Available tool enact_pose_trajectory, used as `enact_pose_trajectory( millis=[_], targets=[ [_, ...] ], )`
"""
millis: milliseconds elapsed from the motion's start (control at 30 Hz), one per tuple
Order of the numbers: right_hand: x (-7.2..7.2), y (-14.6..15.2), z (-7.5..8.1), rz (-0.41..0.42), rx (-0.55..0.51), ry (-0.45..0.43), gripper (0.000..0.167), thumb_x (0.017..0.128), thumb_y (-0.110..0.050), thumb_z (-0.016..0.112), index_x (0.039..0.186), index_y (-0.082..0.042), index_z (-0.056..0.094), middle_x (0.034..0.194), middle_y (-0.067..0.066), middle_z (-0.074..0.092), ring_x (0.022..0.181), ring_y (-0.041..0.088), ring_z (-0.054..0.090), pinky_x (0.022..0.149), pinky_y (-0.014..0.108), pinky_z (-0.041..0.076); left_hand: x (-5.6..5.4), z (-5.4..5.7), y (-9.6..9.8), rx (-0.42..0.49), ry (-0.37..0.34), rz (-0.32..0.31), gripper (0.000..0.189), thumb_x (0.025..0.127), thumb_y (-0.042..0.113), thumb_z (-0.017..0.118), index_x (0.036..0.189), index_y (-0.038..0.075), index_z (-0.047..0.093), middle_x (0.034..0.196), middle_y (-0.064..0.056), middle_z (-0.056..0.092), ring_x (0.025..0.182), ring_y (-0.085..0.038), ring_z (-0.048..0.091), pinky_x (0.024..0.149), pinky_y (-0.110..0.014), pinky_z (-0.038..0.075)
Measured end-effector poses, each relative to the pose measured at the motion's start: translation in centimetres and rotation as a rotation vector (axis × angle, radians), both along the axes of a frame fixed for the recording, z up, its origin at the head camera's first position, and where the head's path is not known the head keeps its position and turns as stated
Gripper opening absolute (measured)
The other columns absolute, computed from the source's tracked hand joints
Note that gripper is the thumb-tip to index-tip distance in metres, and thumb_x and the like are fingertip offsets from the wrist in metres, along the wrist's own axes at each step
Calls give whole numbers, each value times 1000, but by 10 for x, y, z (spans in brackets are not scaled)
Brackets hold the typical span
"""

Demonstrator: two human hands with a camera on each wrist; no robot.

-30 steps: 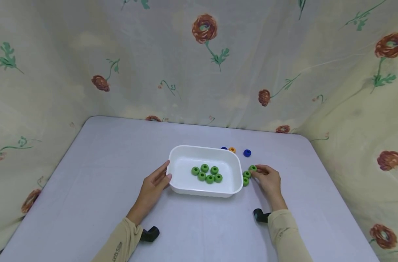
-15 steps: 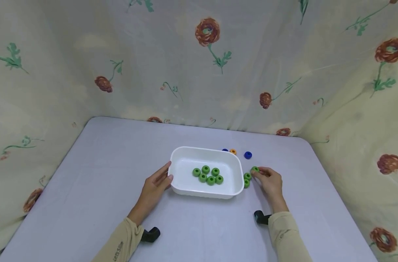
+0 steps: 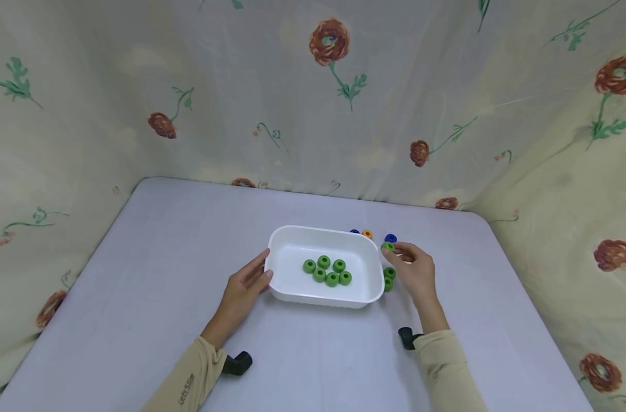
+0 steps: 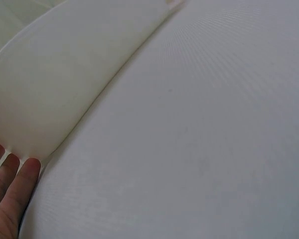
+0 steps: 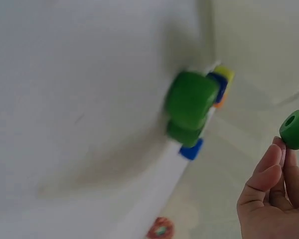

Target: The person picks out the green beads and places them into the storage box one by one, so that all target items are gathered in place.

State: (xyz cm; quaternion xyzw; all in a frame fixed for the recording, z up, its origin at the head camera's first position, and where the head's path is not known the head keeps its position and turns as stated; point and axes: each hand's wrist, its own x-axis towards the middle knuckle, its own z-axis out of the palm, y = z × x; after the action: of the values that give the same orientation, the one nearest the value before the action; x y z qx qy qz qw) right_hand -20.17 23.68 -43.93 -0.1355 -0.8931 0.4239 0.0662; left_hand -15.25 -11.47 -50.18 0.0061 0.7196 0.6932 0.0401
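In the head view, my left hand [image 3: 244,292] rests against the left end of a white plastic tray [image 3: 315,298], fingers fairly straight. Its fingertips touch the tray's outer wall [image 4: 65,89] in the left wrist view. Several green beads [image 3: 332,279] with holes lie in the middle of the tray. Between thumb and fingers, my right hand [image 3: 416,272] pinches a green bead [image 5: 294,130], held up near the tray's right rim. Below that hand, two more green beads [image 3: 389,273] lie on the table beside the tray.
Behind the tray's right back corner are an orange bead [image 3: 367,234] and a partly hidden blue bead [image 3: 355,232]. Another blue bead [image 3: 391,238] lies just beyond my right fingers. White cloth covers the table [image 3: 313,355]; flowered curtain [image 3: 215,114] surrounds the back and sides.
My right hand has lifted the green bead off the table and brought it up and left toward the tray's right rim. The left hand has stayed at the tray.
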Motion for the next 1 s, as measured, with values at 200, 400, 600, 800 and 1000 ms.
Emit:
enact_pose_trajectory(
  millis=[200, 400, 600, 800, 1000],
  targets=[
    [4, -24, 13, 103, 70, 73, 41, 93, -32, 72, 126, -6, 66, 117, 14, 70, 104, 25, 61, 81, 24, 49, -1, -2, 0, 5, -3, 0, 53, 99, 30, 64, 150, 30, 47, 160, 1, 42, 144, -23, 48, 99, -21, 58],
    [6, -39, 17, 181, 122, 93, 39, 91, -31, 74, 122, -7, 68, 114, 12, 72, 101, 25, 64, 83, 28, 50, -1, -3, -1, 17, -2, 2, 53, 99, 29, 64, 150, 31, 47, 160, 0, 42, 143, -23, 49, 99, -21, 58],
    [12, -61, 14, 302, 140, 99, 34, 89, -29, 77, 117, -10, 70, 110, 8, 73, 98, 23, 65, 80, 26, 49, -1, -3, 0, 1, 2, 1, 54, 99, 33, 64, 150, 31, 46, 160, 1, 42, 143, -23, 49, 100, -21, 58],
    [18, -84, 4, 443, 148, 69, 31, 87, -27, 79, 113, -13, 71, 106, 4, 73, 98, 23, 67, 79, 29, 51, 0, 0, 1, -7, -3, 4, 52, 100, 31, 64, 149, 34, 47, 159, 3, 43, 142, -20, 50, 99, -20, 58],
    [16, -99, -4, 576, 194, 64, 29, 83, -22, 83, 109, -11, 75, 97, 3, 75, 95, 21, 66, 85, 35, 56, 0, 0, 0, 1, 3, 6, 53, 99, 31, 64, 149, 33, 47, 159, 0, 43, 142, -22, 50, 98, -20, 58]
  ],
)
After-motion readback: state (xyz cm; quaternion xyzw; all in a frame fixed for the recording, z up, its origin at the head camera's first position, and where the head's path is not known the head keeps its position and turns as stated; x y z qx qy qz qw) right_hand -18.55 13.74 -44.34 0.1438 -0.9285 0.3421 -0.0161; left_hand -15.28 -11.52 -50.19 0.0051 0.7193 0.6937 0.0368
